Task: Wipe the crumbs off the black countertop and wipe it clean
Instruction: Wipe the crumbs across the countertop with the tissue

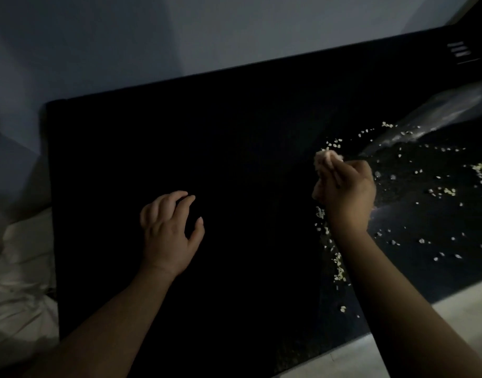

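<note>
Wiping looks partly done. Crumbs (pixel 425 186) are still scattered from 2 to 4 o'clock on the black bench (pixel 234 159); the rest looks bare, though it is dark. The right hand (pixel 346 195) fingers pinch a pale wad (pixel 325 158) amid them. The left hand (pixel 169 230) rests at 8 o'clock, fingers loosely curled, empty.

Our left hand (pixel 170 230) reaches forward from the lower left, palm down, fingers loosely curled and spread, thumb held apart, holding nothing. Our right hand (pixel 346 192) sits farther forward on the right, its back toward us, fingers bunched and curled round a pale wad (pixel 324 158) that pokes out past the fingertips. Both forearms are bare and stretch in from the lower edge.
</note>
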The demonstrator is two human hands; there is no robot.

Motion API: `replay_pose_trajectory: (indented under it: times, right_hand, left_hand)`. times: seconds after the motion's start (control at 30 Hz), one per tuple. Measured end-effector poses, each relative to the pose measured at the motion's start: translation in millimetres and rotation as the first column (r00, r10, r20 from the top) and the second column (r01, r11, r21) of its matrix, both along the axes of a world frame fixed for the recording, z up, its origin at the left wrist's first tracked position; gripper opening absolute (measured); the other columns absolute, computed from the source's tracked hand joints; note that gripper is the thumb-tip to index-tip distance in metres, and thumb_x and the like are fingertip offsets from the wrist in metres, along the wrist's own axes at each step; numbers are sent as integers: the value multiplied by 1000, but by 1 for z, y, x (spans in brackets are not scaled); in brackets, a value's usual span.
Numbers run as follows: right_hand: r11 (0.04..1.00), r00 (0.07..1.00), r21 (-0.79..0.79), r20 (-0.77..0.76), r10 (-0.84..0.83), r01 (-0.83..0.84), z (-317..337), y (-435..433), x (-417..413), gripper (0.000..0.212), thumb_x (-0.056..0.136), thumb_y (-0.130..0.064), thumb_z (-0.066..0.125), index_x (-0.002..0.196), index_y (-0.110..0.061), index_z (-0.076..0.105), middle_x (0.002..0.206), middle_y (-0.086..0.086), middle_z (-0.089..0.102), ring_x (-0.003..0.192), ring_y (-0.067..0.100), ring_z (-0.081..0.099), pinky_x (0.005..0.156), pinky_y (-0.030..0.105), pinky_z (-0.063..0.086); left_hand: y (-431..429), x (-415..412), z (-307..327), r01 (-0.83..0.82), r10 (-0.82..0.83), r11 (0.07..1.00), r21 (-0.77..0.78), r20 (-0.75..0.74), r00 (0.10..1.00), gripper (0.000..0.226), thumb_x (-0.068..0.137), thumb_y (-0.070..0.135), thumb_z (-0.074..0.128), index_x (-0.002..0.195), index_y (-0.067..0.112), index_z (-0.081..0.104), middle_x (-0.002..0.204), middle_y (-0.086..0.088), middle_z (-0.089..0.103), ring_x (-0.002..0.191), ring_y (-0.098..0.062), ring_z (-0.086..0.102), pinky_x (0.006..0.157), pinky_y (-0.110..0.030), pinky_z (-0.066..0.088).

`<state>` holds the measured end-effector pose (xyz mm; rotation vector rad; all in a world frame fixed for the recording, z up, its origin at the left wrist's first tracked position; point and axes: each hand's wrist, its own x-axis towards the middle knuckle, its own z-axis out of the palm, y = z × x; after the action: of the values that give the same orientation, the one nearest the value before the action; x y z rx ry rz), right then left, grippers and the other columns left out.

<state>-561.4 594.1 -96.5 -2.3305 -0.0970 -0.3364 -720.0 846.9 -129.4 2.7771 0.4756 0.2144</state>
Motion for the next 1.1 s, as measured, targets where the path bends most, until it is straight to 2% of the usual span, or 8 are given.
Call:
replay_pose_trajectory:
  times: [0.3, 0.4, 0.53, 0.6, 0.7, 0.87, 0.97, 1.1]
  right_hand:
    - [981, 975, 110, -138, 175, -160, -6, 13, -101, 18, 93, -25, 64, 104, -14, 72, 84, -6, 53, 75, 5, 55, 68, 26, 49]
    - [970, 952, 47, -188, 242, -237, -22, 18, -102, 20, 96, -32, 58, 104, -16, 68, 82, -14, 48, 79, -3, 51, 63, 10, 38]
    - [962, 966, -145, -147, 212, -233, -31, 4, -81, 24, 90, -13, 58, 112, -17, 68, 102, 6, 59, 88, 15, 54, 72, 22, 37]
    - [972, 987, -199, -123, 100, -123, -29, -13, -62, 28, 89, -11, 56, 115, -16, 67, 107, 11, 59, 93, 24, 55, 75, 23, 36]
    - [992, 989, -124, -150, -3, -16, -20, -34, -44, 23, 95, -24, 57, 112, -14, 68, 92, -6, 52, 82, 5, 51, 71, 23, 40]
    - [975, 979, -94, 0, 204, -203, 10, -34, -92, 21, 95, -24, 61, 111, -14, 69, 88, -2, 51, 73, 12, 52, 61, 25, 43]
    - [978, 977, -40, -74, 200, -203, 2, -35, -137, 19, 94, -23, 60, 107, -12, 69, 90, -2, 52, 75, 12, 53, 61, 29, 47]
    - [982, 984, -80, -61, 165, -170, -21, -33, -165, 24, 94, -25, 60, 112, -12, 69, 88, 1, 55, 72, 16, 53, 57, 32, 48]
  left_hand:
    - [-9, -12, 19, 78, -79, 996, -52, -26, 997, 48, 87, 40, 40, 120, 11, 60, 124, -6, 55, 117, -27, 45, 99, -48, 36]
    - [-26, -26, 27, 142, -141, 983, -114, 18, 990, 45, 88, 41, 41, 120, 14, 60, 123, -1, 55, 116, -22, 45, 99, -44, 37]
    - [-55, -41, 31, 198, -197, 965, -173, 23, 980, 46, 89, 42, 40, 121, 14, 60, 123, 0, 55, 117, -20, 45, 99, -43, 37]
    - [-65, -44, 29, 203, -206, 965, -164, -4, 978, 48, 89, 43, 40, 121, 14, 59, 125, -1, 55, 117, -21, 45, 99, -44, 38]
    - [-74, -43, 25, 203, -215, 968, -148, -75, 974, 51, 88, 45, 37, 124, 15, 58, 128, -2, 53, 119, -22, 44, 100, -45, 37]
    - [-82, -47, 21, 205, -209, 978, -40, -189, 960, 49, 90, 43, 44, 130, 17, 52, 136, -1, 46, 125, -22, 39, 106, -45, 30]
    - [-84, -48, 21, 209, -207, 978, -13, -223, 953, 51, 88, 37, 57, 134, 17, 49, 139, -3, 44, 128, -24, 37, 106, -48, 29]
    - [-82, -50, 20, 236, -223, 971, 28, -237, 945, 52, 88, 39, 50, 135, 17, 47, 140, -3, 43, 128, -25, 37, 105, -49, 31]
